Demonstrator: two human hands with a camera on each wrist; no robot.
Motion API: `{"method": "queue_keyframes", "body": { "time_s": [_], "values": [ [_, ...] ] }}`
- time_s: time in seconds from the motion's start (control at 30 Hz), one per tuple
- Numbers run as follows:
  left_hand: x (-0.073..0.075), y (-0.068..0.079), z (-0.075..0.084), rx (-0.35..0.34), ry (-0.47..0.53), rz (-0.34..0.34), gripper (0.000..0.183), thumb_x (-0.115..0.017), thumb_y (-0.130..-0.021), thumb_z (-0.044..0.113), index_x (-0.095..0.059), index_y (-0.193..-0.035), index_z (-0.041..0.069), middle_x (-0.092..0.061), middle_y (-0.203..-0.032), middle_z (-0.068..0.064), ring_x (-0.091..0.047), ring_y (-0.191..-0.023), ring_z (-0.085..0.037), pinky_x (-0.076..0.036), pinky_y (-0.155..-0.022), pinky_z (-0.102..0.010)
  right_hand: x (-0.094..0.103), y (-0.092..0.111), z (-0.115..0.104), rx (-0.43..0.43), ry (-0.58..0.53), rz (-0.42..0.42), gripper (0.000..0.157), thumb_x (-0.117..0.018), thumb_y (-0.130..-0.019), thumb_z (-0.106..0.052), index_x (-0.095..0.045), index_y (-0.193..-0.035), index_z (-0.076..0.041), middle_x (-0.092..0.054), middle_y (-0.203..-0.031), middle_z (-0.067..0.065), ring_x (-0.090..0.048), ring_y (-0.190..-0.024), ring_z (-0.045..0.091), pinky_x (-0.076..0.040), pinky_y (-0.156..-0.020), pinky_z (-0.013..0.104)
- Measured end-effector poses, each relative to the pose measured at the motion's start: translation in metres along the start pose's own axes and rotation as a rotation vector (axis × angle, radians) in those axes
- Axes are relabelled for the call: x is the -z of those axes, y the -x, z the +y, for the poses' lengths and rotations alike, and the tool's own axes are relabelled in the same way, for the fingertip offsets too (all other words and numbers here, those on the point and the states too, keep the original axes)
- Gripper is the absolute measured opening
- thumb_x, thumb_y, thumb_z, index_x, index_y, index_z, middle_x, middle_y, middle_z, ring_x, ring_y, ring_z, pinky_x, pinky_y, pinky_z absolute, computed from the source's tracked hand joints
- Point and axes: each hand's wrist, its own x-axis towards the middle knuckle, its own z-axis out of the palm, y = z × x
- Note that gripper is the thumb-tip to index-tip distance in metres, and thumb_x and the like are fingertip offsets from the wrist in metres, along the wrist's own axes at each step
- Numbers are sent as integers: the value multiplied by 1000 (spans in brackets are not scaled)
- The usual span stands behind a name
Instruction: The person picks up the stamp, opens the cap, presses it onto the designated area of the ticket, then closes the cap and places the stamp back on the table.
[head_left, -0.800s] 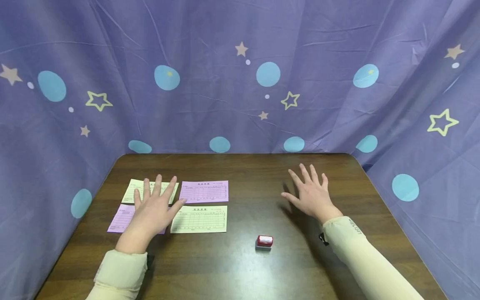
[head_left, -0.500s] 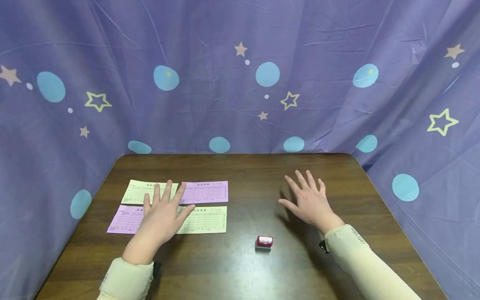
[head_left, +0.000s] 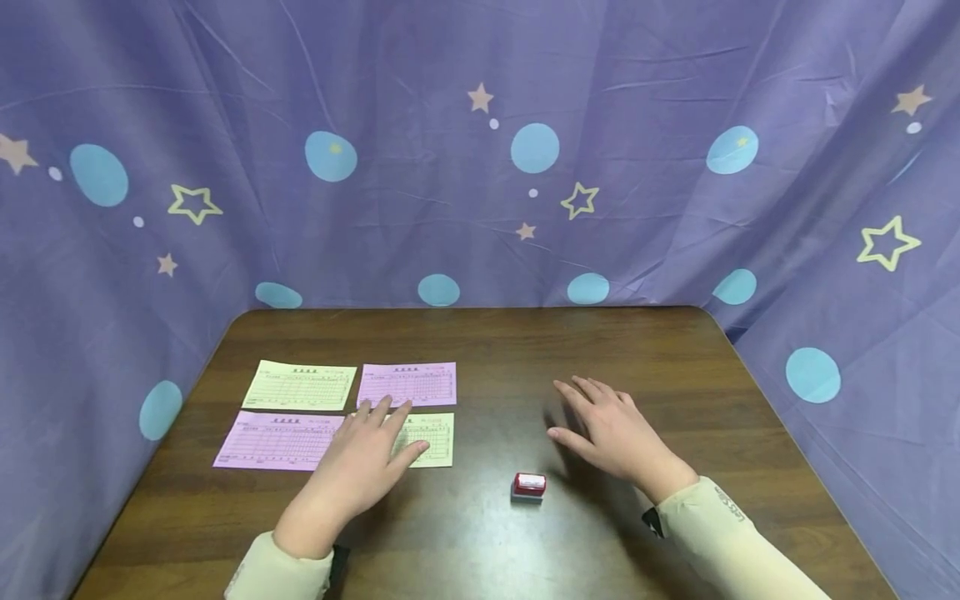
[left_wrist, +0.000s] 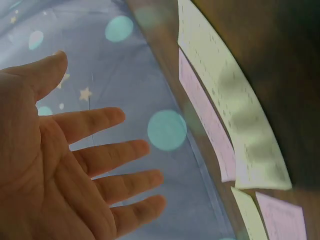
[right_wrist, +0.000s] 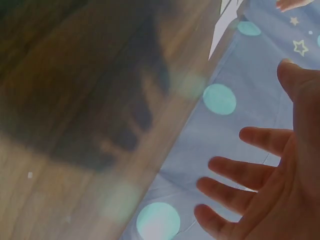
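My left hand (head_left: pixel 360 467), fingers spread and holding nothing, hovers above the near right green form slip (head_left: pixel 431 437) and hides its left part. A purple slip (head_left: pixel 281 439) lies just left of that hand, another purple slip (head_left: pixel 407 383) beyond its fingertips, and a second green slip (head_left: pixel 300 386) at the back left. Over the right side of the table, my right hand (head_left: pixel 618 437) is held palm down with extended fingers and nothing in it. Between the hands stands a small red and grey stamp (head_left: pixel 529 485) with a white top, nearest the right thumb.
The brown wooden table (head_left: pixel 495 333) bears all these items. A purple curtain (head_left: pixel 420 167) with stars and blue dots encloses its back and sides.
My left hand has moved right and toward me, uncovering the left slips. The right hand has drawn slightly nearer and left. Slips and stamp have stayed put.
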Motion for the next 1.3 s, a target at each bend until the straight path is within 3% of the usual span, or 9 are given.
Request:
{"method": "queue_keyframes", "body": {
  "time_s": [0.13,0.33,0.53,0.73,0.97,1.17,1.3],
  "values": [
    [-7,1,9,-44,31,-9,62,-60,-101,44,-55,-143,-2,-50,-142,-32,-43,-131,-55,-35,-106,-66,-1,4,-9,48,-68,-5,74,-57,-97,-62,-51,-150,-11,-60,-135,17,-60,-120,37,-47,-95,58],
    [-16,3,21,-86,82,-3,58,-64,-100,41,-59,-138,-2,-52,-142,-30,-47,-131,-50,-37,-106,-62,-1,7,-21,85,-211,-100,69,-55,-98,-61,-56,-146,-12,-64,-133,9,-61,-121,25,-49,-99,46],
    [-24,2,30,-124,114,-20,54,-66,-100,36,-60,-137,-2,-54,-140,-27,-51,-129,-44,-40,-106,-57,-3,8,-30,131,-262,-143,65,-55,-99,-61,-63,-138,-9,-67,-129,7,-62,-118,22,-49,-100,44],
    [-30,2,38,-154,180,-76,55,-63,-101,39,-60,-138,-2,-54,-141,-26,-52,-129,-41,-41,-106,-55,-8,7,-37,197,-365,-189,61,-59,-99,-56,-65,-134,-7,-72,-117,5,-68,-103,18,-54,-92,42],
    [-40,-1,47,-218,365,-165,51,-60,-103,36,-59,-138,-1,-61,-137,-14,-54,-129,-30,-41,-108,-48,-15,6,-44,285,-362,-178,56,-75,-91,-48,-70,-122,-3,-73,-103,3,-68,-91,13,-56,-83,36],
    [-48,-7,53,-235,428,-173,47,-60,-103,34,-61,-137,0,-62,-135,-10,-55,-128,-27,-41,-108,-45,-18,6,-50,288,-333,-209,44,-82,-88,-35,-72,-117,-4,-72,-104,0,-66,-92,9,-56,-82,32],
    [-51,-9,54,-250,443,-149,44,-62,-102,29,-62,-134,-1,-64,-132,-12,-57,-126,-27,-42,-108,-44,-20,7,-52,270,-307,-216,29,-81,-87,-28,-73,-108,-10,-69,-95,-7,-63,-85,6,-55,-77,30]
  ]
}}
